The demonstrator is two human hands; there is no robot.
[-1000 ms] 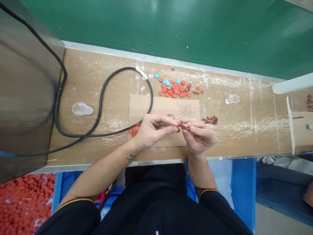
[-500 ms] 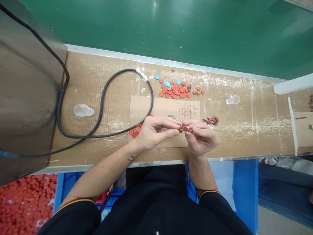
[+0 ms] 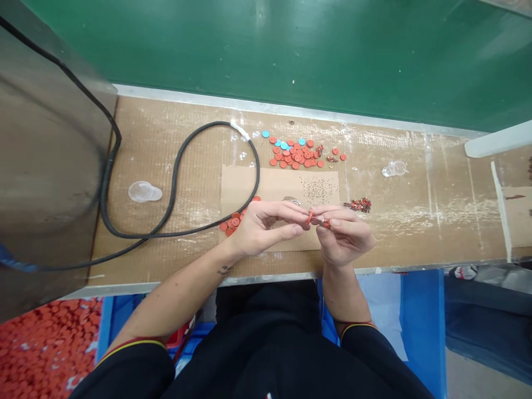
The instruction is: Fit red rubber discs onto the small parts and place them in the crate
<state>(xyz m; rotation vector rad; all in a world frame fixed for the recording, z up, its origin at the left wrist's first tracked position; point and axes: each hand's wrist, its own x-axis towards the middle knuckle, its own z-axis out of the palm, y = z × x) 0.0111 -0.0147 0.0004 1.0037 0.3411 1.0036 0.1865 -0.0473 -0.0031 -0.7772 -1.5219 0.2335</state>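
My left hand (image 3: pixel 266 228) and my right hand (image 3: pixel 344 235) meet above a cardboard sheet (image 3: pixel 274 185). Between their fingertips is a small red-and-metal part (image 3: pixel 322 223). The right fingers pinch it, while the left fingers hold a thin orange-red piece (image 3: pixel 310 218) against its end. The fingers hide much of both pieces. Just left of my left hand lies a small heap of orange-red buttons (image 3: pixel 233 221). Near my right hand is a bunch of red-and-metal parts (image 3: pixel 358 205), and fine dark specks (image 3: pixel 319 189) cover the cardboard.
Orange-red and turquoise buttons (image 3: pixel 293 152) are scattered at the bench's back edge. A black cable (image 3: pixel 174 180) loops across the bench, with clear plastic pieces (image 3: pixel 144 192) on both sides. A bin of red discs (image 3: pixel 45 354) and a blue crate (image 3: pixel 124 316) sit below the bench.
The view has drifted slightly, putting the bench lower in the frame. My hands stay together, and the held pieces sit a little further right.
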